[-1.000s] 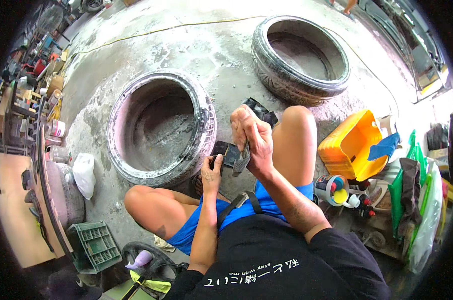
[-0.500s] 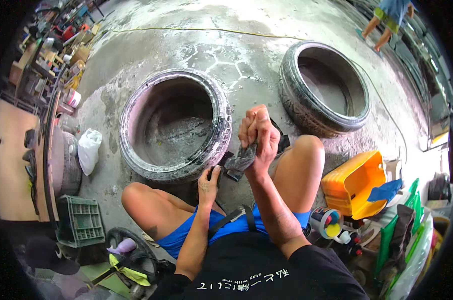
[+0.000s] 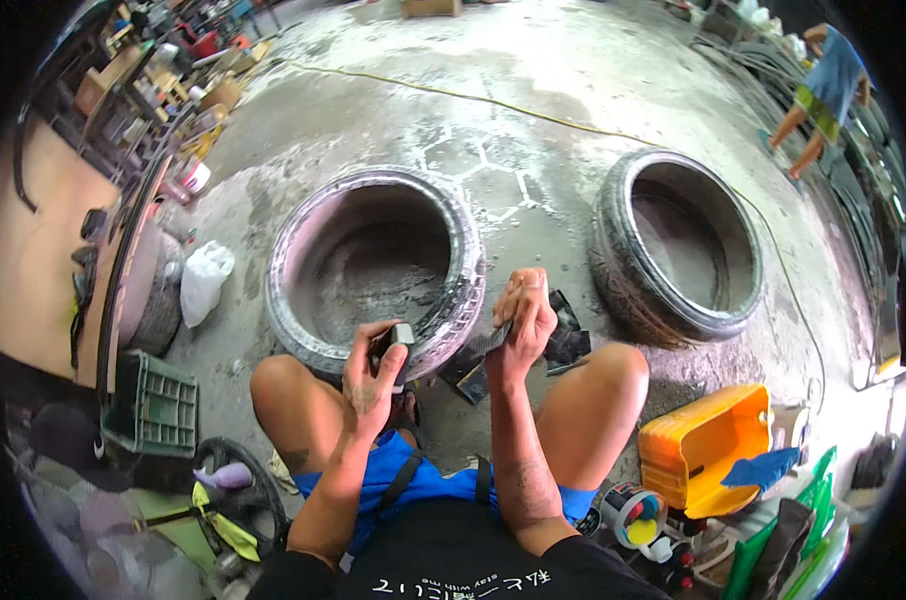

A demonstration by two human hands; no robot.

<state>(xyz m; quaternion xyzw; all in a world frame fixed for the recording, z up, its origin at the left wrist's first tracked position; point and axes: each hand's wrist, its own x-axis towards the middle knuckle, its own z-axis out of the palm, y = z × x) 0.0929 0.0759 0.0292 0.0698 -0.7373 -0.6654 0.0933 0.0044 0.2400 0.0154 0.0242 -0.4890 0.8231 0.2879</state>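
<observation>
My left hand (image 3: 366,378) is closed around a small dark block with a grey end (image 3: 403,335), held upright by the near rim of the left tyre (image 3: 298,220). My right hand (image 3: 525,325) is a fist gripping a limp dark grey piece (image 3: 487,340), perhaps cloth or sandpaper; its kind is unclear. That fist is right of the same tyre's edge, above the floor. The tyre lies on its side between my knees and the floor beyond, its rim and inner wall dusted grey. Flat black pieces (image 3: 567,335) lie on the ground beside my right hand.
A second tyre (image 3: 613,290) lies farther right. A yellow cut-open container (image 3: 673,470) and a tub (image 3: 618,505) are at my right, a green crate (image 3: 153,405) and white bag (image 3: 205,285) at my left. A yellow cord (image 3: 473,98) crosses the floor. Another person (image 3: 831,85) stands far right.
My left hand has risen from beside the tyre's lower edge, now showing the block. My right hand has dropped slightly. The view has shifted, and the other person shows more fully.
</observation>
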